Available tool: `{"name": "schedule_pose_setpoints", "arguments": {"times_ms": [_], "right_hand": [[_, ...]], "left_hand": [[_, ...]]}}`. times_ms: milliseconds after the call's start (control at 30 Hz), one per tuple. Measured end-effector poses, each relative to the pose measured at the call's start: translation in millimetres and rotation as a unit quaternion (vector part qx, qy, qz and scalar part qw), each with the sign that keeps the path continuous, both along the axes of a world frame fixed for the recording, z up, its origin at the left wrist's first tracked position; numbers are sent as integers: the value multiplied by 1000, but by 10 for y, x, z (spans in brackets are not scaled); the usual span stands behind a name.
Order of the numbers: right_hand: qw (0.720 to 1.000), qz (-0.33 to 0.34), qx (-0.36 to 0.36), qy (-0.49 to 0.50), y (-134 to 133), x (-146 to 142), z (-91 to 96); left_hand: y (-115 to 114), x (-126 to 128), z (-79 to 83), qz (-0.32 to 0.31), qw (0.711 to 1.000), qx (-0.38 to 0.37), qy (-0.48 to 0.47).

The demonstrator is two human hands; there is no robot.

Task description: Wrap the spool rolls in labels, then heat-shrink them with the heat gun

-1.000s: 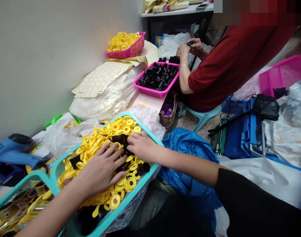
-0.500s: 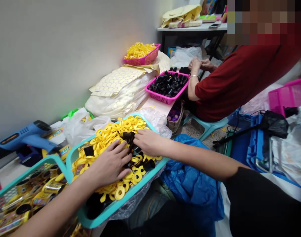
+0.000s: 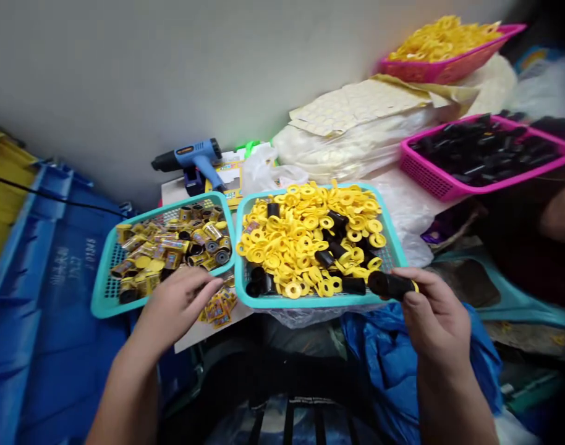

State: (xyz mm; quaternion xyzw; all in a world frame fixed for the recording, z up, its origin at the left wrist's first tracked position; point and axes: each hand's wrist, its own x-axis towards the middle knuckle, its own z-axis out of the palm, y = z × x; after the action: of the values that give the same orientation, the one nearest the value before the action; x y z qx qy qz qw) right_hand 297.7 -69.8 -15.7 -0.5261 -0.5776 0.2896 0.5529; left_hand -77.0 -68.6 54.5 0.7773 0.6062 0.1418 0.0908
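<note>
My right hand (image 3: 437, 312) grips a black plastic cylinder (image 3: 394, 285) between thumb and fingers, just off the right front corner of a turquoise basket (image 3: 310, 301). A bit of yellow shows at the cylinder's near end. That basket holds a heap of yellow ring-shaped plastic pieces (image 3: 305, 241) with several black cylinders among them. My left hand (image 3: 178, 309) hovers at the front edge of a second turquoise basket (image 3: 105, 278), thumb apart from the bent fingers, with nothing visible in it. Inside lie clear-and-yellow labelled cylinders (image 3: 171, 241). Small printed packets (image 3: 221, 307) lie beside this hand.
A blue heat gun (image 3: 194, 154) stands behind the baskets. On the right are a pink basket (image 3: 442, 179) of black cylinders and another pink basket (image 3: 431, 73) of yellow pieces, beside sticker sheets (image 3: 356, 105). Blue crates (image 3: 60, 278) stand left; a turquoise stool (image 3: 533, 303) stands right.
My view has swung left. Both hands have left the heap of yellow pieces: the right now holds a black cylinder, the left has moved to the basket of labelled cylinders.
</note>
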Motion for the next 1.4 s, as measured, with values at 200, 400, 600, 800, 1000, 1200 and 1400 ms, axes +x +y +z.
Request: {"name": "schedule_pose_setpoints", "arguments": {"times_ms": [200,400,600,800,1000,1200,1400], "right_hand": [[987,160,16,27,5,-611,58],[972,234,27,21,34,-1042,176],[955,293,-7,49,-18,-1251,188],[932,340,-75,98,67,-1395,92],[920,369,-114,75,114,-1548,106],[896,401,-187,-24,86,-1926,253],[864,445,-233,23,99,-2150,278]], "left_hand": [[-537,-540,-1155,200,978,-23,-47],[-491,-605,-1485,256,959,10,-120],[-580,-760,-1485,261,943,23,-204],[-686,-776,-1434,367,885,-8,-285],[-715,-814,-1246,375,867,9,-328],[-773,-475,-815,344,820,-47,-455],[-739,-157,-546,265,767,-94,-576]]}}
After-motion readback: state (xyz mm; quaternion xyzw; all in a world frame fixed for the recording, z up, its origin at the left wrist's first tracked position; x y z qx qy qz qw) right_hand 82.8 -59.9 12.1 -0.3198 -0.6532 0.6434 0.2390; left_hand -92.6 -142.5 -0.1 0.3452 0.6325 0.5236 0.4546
